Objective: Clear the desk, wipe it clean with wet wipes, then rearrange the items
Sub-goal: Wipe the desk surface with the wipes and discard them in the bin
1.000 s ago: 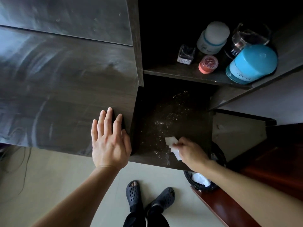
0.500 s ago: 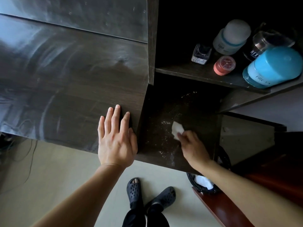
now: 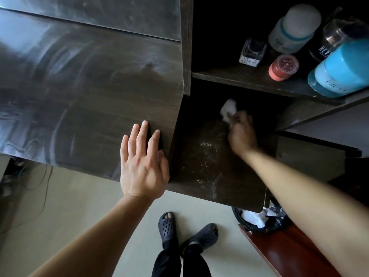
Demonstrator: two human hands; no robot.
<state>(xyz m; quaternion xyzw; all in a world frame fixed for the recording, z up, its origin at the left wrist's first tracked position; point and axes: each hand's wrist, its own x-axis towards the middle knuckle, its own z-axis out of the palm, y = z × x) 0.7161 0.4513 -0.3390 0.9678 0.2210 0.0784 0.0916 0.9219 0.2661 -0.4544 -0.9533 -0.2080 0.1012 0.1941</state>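
The dark wooden desk top [image 3: 85, 92] shows damp wipe streaks. My left hand [image 3: 142, 162] lies flat on its near right corner, fingers spread, holding nothing. To the right is a lower shelf [image 3: 201, 156] speckled with pale dust. My right hand [image 3: 240, 132] reaches deep into that shelf and is closed on a crumpled white wet wipe [image 3: 228, 108], pressed against the shelf surface near the back.
On the upper shelf [image 3: 229, 78] stand a small glass bottle [image 3: 252, 53], a white bottle [image 3: 293, 29], a pink jar [image 3: 283, 66], a blue container [image 3: 341, 68] and a dark jar [image 3: 331, 43]. A bin with white waste [image 3: 257, 218] sits on the floor by a reddish wooden edge [image 3: 283, 250]. Cables [image 3: 24, 188] trail left.
My right hand has pushed the wipe from the shelf's front edge toward the back. The left hand has stayed flat on the desk corner.
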